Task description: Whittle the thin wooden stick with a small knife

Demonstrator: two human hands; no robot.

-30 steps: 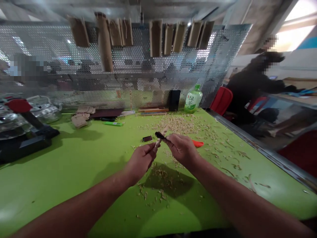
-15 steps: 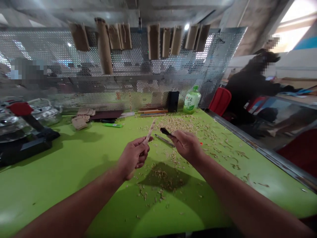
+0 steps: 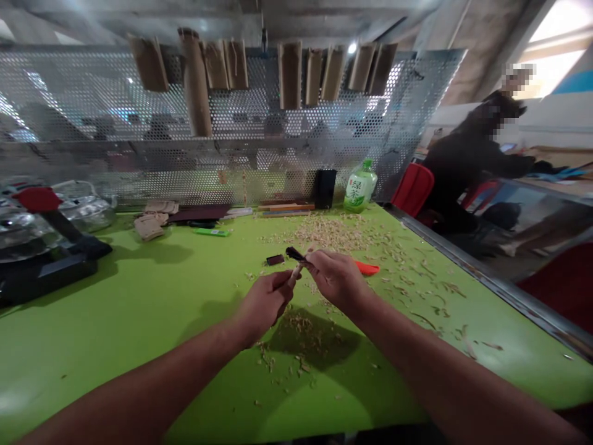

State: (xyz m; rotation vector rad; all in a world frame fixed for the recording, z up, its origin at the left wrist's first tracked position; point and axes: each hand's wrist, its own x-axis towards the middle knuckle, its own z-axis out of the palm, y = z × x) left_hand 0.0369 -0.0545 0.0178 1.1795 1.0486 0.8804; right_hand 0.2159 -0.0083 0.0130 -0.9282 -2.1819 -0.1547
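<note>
My left hand (image 3: 264,303) is closed around a thin pale wooden stick (image 3: 295,275), which points up and away to the right. My right hand (image 3: 338,275) pinches a dark folded piece that looks like sandpaper (image 3: 295,253) against the stick's upper end, hiding the tip. Just beyond my left hand lies a small dark rectangular piece (image 3: 275,260). An orange handle (image 3: 367,267) shows behind my right hand; the rest of that tool is hidden. Wood shavings (image 3: 303,330) are scattered on the green table (image 3: 152,334) below both hands.
More shavings (image 3: 333,232) are heaped farther back. A green-capped bottle (image 3: 360,186) and a black box (image 3: 325,188) stand at the back. To the left are a green cutter (image 3: 212,232), wooden pieces (image 3: 151,225) and a red-and-black device (image 3: 41,204). A person (image 3: 477,148) sits at right.
My hands have come together: the dark folded piece now meets the stick's end, where it was apart before. More of the orange handle shows, and the small dark piece has come into view.
</note>
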